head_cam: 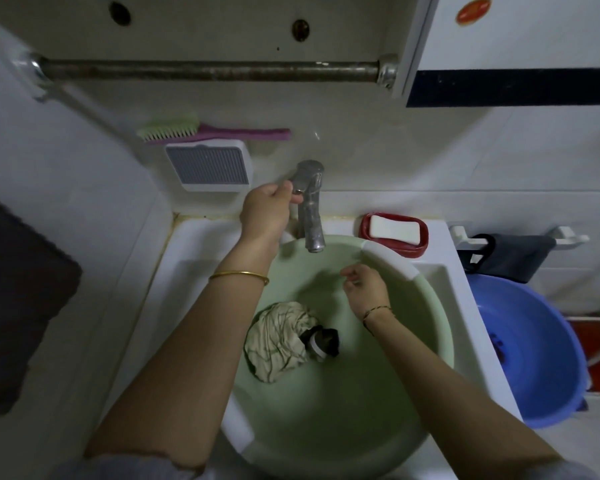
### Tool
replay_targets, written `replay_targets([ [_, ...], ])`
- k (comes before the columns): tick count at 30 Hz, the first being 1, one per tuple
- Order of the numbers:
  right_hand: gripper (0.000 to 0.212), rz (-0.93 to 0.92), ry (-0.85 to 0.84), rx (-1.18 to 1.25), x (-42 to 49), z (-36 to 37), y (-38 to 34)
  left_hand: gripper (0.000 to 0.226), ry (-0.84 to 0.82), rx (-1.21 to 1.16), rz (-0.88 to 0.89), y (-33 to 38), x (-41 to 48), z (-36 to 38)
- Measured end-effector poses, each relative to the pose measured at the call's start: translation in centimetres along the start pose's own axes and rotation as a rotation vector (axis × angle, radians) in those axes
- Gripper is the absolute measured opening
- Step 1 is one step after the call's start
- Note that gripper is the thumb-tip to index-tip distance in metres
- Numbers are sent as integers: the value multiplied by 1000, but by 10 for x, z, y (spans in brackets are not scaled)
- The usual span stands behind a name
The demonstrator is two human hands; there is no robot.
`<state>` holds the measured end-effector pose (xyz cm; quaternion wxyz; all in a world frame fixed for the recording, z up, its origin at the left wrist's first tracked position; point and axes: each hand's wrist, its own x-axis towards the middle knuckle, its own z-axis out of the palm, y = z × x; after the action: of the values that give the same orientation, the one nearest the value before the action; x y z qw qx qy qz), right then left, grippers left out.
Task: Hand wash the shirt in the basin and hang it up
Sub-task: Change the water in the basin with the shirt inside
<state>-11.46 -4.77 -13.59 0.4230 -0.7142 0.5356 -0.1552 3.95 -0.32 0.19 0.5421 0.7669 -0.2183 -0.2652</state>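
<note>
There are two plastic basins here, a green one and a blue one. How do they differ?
The pale green round plastic basin sits in the white sink under the metal tap and holds a crumpled beige shirt. The blue round plastic basin sits lower, off to the right of the sink, partly hidden, with something dark inside that I cannot make out. The green one has white patches on its rim; the blue shows none. Both are round and plastic.

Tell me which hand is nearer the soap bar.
Right. The right hand hovers over the green basin, below-left of the soap bar; the left hand grips the tap handle, farther left.
</note>
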Motion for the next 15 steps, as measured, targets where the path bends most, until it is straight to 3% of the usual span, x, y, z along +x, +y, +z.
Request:
replay_targets([
  [15,23,-48,0,24,-1,2,-7,40,5,3,-50,12,5,9],
])
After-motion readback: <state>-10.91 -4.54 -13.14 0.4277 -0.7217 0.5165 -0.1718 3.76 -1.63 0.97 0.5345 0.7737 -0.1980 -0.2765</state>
